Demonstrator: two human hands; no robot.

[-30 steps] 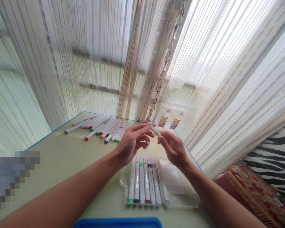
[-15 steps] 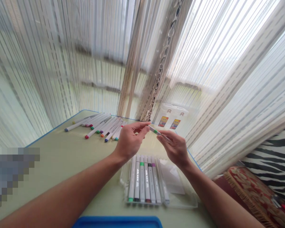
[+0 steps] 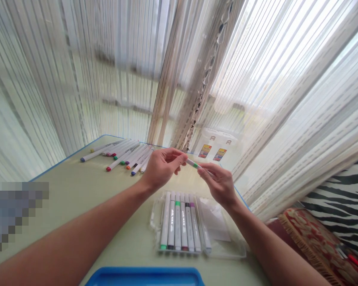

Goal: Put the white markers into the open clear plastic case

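Observation:
A white marker (image 3: pixel 192 162) with a green band is held between both hands above the table. The fingertips of my left hand (image 3: pixel 164 167) pinch its far-left end. My right hand (image 3: pixel 219 180) grips the body, its fingers covering much of the barrel. Below them lies an open clear plastic case (image 3: pixel 153 214) with several white markers (image 3: pixel 179 226) side by side, showing green, black and purple bands. One more marker (image 3: pixel 204 230) rests near the fold, beside a white paper slip (image 3: pixel 217 224) in the other half.
Several loose markers (image 3: pixel 122 155) with coloured tips are spread at the table's (image 3: pixel 77 210) far left. A clear case with two labels (image 3: pixel 214 151) stands at the back. A blue tray (image 3: pixel 146 274) sits at the near edge. Curtains (image 3: pixel 122 79) hang behind.
The left hand's fingers have closed more tightly on the marker's end. Both hands stay in nearly the same place. The view has shifted slightly.

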